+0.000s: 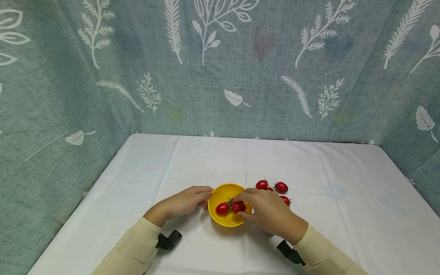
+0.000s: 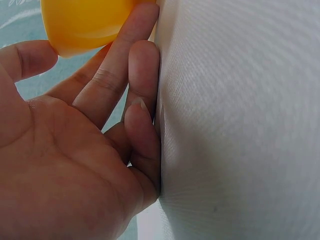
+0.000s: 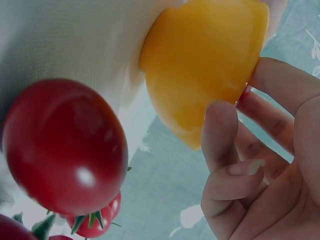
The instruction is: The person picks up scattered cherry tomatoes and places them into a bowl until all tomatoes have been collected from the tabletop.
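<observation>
A yellow bowl (image 1: 217,196) stands on the white cloth, with a red cherry tomato (image 1: 222,209) inside on its left. My left hand (image 1: 187,201) holds the bowl's left side; in the left wrist view the thumb and fingertips touch the bowl (image 2: 85,25). Reaching over the right rim, my right hand (image 1: 269,210) pinches another cherry tomato (image 1: 238,207) within the bowl. From the right wrist, the bowl wall (image 3: 205,55) and fingers hide most of that tomato; only a sliver of red shows.
Several cherry tomatoes with green stems lie right of the bowl, among them one at the back (image 1: 262,185) and one farther right (image 1: 281,187). One big in the right wrist view is a loose tomato (image 3: 65,147). A patterned curtain (image 1: 220,95) hangs behind the table (image 1: 192,160).
</observation>
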Motion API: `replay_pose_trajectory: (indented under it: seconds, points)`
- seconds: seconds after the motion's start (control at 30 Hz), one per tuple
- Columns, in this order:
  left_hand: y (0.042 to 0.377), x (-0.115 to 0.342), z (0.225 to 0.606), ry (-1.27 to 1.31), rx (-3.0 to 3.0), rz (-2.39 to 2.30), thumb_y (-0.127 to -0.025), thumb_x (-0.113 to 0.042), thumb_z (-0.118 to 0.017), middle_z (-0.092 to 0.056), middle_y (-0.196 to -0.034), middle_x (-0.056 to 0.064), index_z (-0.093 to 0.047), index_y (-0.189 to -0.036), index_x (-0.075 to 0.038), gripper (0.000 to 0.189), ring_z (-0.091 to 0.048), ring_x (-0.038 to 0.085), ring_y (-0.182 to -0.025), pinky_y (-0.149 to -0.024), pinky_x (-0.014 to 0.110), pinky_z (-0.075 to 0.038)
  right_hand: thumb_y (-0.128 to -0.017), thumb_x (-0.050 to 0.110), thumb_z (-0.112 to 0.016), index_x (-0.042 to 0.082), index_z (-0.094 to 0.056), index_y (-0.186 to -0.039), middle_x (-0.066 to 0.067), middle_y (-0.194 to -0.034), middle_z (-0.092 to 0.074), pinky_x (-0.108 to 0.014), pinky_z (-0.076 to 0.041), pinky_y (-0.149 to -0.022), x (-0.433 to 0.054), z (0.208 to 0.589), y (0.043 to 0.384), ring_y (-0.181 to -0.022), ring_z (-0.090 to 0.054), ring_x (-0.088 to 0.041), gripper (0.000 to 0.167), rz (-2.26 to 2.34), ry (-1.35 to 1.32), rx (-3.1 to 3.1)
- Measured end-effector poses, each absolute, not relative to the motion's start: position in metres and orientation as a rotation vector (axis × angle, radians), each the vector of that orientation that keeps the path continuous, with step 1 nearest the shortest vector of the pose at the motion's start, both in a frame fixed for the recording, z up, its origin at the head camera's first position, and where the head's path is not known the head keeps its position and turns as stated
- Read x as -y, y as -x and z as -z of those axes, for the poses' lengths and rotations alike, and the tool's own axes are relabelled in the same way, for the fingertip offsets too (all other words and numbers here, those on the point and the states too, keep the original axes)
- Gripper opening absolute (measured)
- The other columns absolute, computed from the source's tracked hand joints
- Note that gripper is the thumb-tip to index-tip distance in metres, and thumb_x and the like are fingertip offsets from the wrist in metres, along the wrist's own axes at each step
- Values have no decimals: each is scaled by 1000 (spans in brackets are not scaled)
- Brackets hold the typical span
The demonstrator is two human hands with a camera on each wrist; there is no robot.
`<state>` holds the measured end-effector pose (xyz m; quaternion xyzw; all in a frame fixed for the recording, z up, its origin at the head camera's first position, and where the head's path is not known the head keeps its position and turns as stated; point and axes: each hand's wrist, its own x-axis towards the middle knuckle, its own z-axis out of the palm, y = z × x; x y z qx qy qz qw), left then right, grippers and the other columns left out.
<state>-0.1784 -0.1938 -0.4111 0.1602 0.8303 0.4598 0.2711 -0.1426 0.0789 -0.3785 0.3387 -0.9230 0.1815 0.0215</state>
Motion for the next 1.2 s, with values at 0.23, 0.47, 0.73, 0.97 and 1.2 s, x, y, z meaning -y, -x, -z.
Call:
replay_pose_trajectory:
  seconds: [0.23, 0.47, 0.73, 0.97, 1.2]
  points:
    - [178, 194, 411, -438, -2232, -1242, -107, -29, -39, -64, -93, 2, -60, -133, -11, 38, -58, 20, -92, -84, 31, -42, -84, 27, -81, 20, -75, -107, 8, -104, -73, -27, -55, -79, -75, 380, 148, -89, -65, -11, 25, -635, -1066, 2909]
    - [178, 193, 410, -461, -2228, -1249, -107, -28, -39, -65, -94, 2, -60, -133, -11, 38, -59, 19, -92, -85, 32, -43, -83, 25, -81, 18, -75, -106, 8, -100, -73, -27, -55, -80, -71, 381, 156, -89, -64, -11, 25, -691, -1028, 2990]
    - [177, 193, 410, -440, -2236, -1239, -107, -28, -39, -65, -93, 2, -61, -132, -12, 38, -59, 20, -92, -85, 33, -42, -81, 24, -83, 17, -74, -107, 7, -100, -73, -29, -56, -83, -68, 384, 163, -90, -63, -11, 28, -791, -972, 3087]
    - [177, 193, 409, -447, -2235, -1239, -107, -29, -38, -65, -93, 2, -61, -132, -12, 38, -58, 19, -92, -85, 33, -41, -80, 27, -84, 20, -72, -104, 9, -93, -70, -27, -53, -77, -66, 386, 166, -85, -60, -10, 28, -793, -942, 3138]
    - [178, 193, 410, -456, -2229, -1243, -107, -29, -39, -65, -92, 2, -61, -132, -12, 38, -58, 19, -92, -85, 33, -42, -81, 27, -84, 21, -70, -101, 8, -93, -69, -23, -53, -71, -63, 387, 169, -81, -58, -10, 25, -802, -920, 3180]
